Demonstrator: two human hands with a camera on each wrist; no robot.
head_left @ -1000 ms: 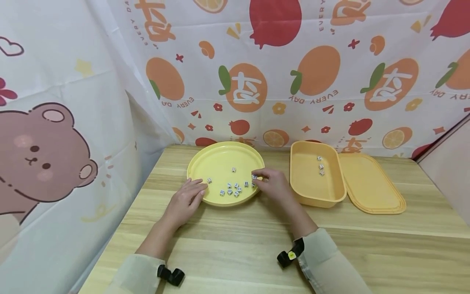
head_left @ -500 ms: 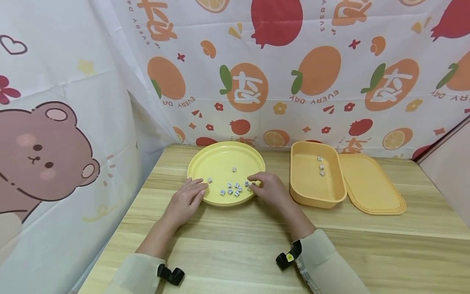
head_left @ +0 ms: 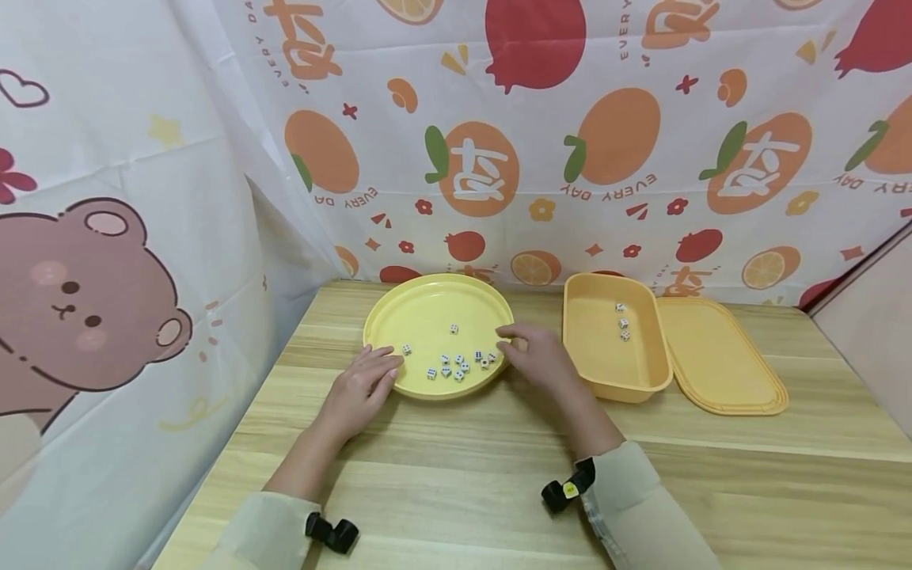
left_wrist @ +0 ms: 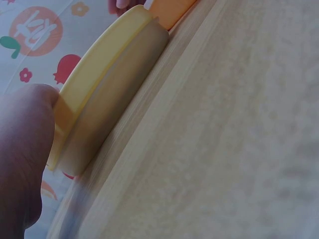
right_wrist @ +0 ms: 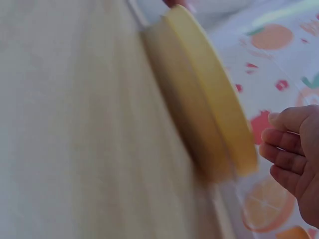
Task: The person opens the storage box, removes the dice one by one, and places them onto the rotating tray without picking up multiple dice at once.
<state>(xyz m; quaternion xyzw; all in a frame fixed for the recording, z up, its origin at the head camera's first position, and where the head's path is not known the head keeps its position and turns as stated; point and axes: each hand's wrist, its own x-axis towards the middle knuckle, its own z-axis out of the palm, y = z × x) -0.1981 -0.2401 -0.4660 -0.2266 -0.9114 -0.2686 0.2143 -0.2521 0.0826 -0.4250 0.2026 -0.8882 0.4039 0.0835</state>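
Note:
In the head view, a round yellow tray (head_left: 427, 297) holds several small white dice (head_left: 459, 359), most of them clustered towards its front right. My left hand (head_left: 359, 388) rests on the tray's left rim with its fingers extended, close to a single die (head_left: 407, 349). Just over the right rim is my right hand (head_left: 537, 360), its fingers slightly bent and nothing visible between them. The right wrist view shows this hand (right_wrist: 296, 154) with thumb and fingertips apart, beside the tray's edge (right_wrist: 219, 89). In the left wrist view, the left hand (left_wrist: 27, 149) touches the tray's rim (left_wrist: 99, 55).
Right of the tray stands an orange-yellow rectangular box (head_left: 606, 356) with 3 dice (head_left: 623, 323) inside. A matching lid (head_left: 727, 356) lies flat against its right side. A printed curtain (head_left: 541, 158) hangs behind the wooden table (head_left: 456, 475).
My right hand has let go of a die among those at the tray's right side, then drawn back right to the rim. The left hand has stayed in place.

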